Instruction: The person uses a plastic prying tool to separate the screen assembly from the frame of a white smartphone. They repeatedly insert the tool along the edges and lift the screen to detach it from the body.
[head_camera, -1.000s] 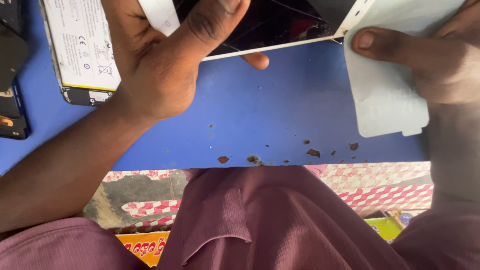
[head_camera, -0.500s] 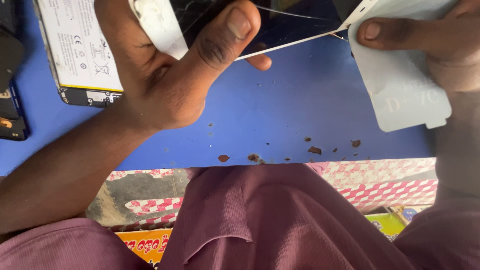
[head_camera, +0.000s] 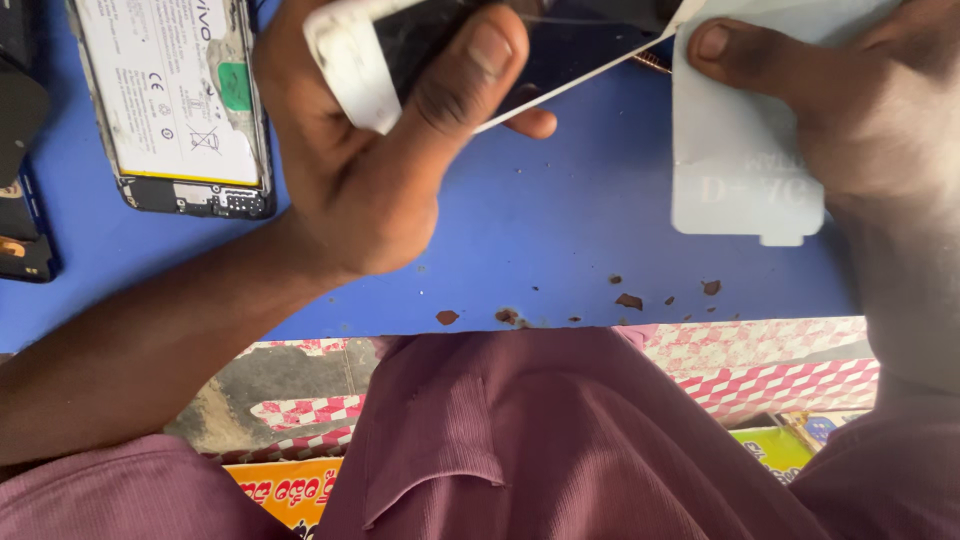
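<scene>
My left hand grips a white-framed phone screen panel with a dark, cracked glass face, thumb pressed on top of it, above the blue table. My right hand pinches a translucent white protective film at its upper edge, right beside the panel's right end. The film hangs down over the table. The panel's top edge is cut off by the frame.
An opened phone body with its white battery showing lies at the top left. Dark phone parts sit at the far left edge. Small brown chips dot the table's near edge. My maroon shirt fills the bottom.
Both hands and the panel sit lower and closer in view. The panel has tilted more steeply, and the film has shifted down and left with my right hand.
</scene>
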